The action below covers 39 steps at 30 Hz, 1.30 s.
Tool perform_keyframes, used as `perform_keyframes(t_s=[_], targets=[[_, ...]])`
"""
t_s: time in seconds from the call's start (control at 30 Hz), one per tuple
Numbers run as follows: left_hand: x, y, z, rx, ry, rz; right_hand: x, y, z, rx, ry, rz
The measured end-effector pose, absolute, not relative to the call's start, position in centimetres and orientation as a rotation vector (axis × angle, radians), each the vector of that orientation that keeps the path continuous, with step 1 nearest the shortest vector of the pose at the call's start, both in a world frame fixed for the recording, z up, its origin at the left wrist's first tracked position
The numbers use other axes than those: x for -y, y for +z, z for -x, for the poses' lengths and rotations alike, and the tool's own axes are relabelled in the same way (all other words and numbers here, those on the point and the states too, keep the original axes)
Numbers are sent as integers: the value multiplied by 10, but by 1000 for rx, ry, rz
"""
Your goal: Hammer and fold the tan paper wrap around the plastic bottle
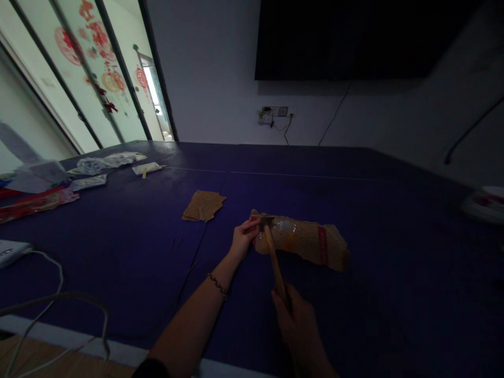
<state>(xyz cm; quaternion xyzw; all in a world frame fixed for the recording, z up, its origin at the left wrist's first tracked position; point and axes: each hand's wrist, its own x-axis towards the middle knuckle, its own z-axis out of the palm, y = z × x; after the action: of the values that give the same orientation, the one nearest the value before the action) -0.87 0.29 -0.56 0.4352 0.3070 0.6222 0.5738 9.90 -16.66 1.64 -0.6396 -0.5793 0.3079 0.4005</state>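
Note:
My right hand (297,317) is wrapped round the wooden handle of a hammer (274,260). The dark hammer head (266,219) is over the left end of a long piece of brown cardboard (305,240), which has red stripes and a shiny, clear-looking surface. Beside that head, my left hand (242,237) has its fingers pinched together at the cardboard's left edge. Whatever lies between those fingertips is too small and dark to make out. Left of my left hand, a few thin nail-like sticks (178,244) lie on the dark blue table (220,325).
A small stack of brown cardboard pieces (203,205) lies beyond my left hand. Plastic packets (114,161), a clear box (39,176) and red packaging (39,203) are at far left. White cables (59,283) cross the near left corner. A large black screen (354,42) hangs above.

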Motion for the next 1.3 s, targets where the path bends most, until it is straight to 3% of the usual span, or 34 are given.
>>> perform_keyframes(t_s=[1.3], targets=[[0, -4, 7, -644, 1429, -889, 164, 27, -104, 1443, 792, 1643]])
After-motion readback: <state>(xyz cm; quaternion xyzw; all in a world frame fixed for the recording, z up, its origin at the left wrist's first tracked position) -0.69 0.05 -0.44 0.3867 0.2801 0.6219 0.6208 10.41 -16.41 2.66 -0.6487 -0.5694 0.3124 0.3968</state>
